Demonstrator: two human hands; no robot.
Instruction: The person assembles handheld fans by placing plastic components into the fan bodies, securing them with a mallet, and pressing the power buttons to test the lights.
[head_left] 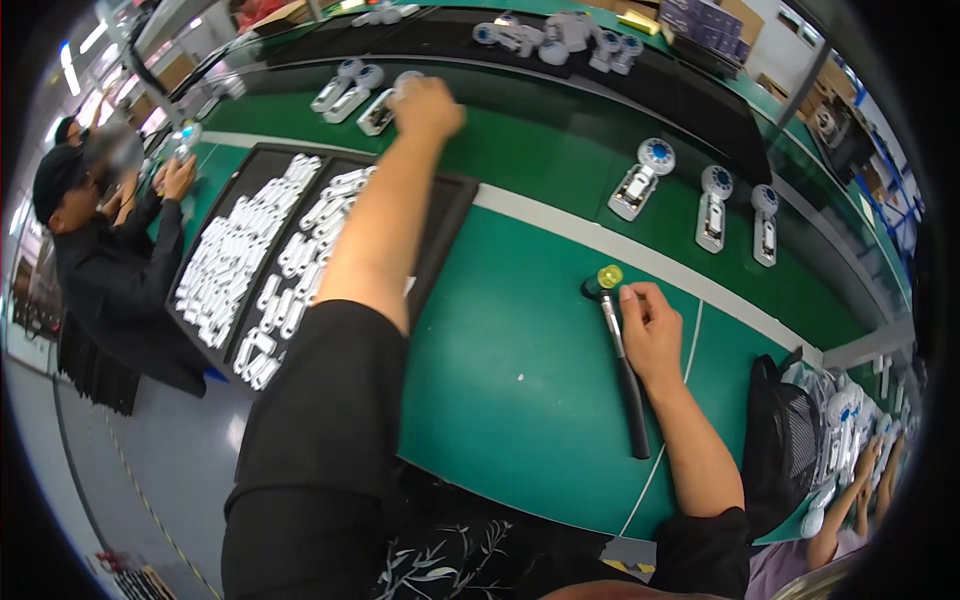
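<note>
Reaching far forward, my left hand (428,108) has its fingers closed over the round head of a white handheld device (377,114), whose open body shows inner parts. It stays on the green strip beside two similar white devices (345,100). My right hand (652,328) rests on the green table (500,330), fingers curled, with nothing visible in them. Just left of it lies a hammer (625,375) with a yellow-and-green head and a black grip, apart from the fingers.
A black tray (440,235) of white plastic casings (245,245) stands left. Three round-headed devices (640,180) lie on the strip at right. More sit on the dark raised belt (420,35). A black mesh bag (780,440) is at right. A co-worker (120,260) works at far left.
</note>
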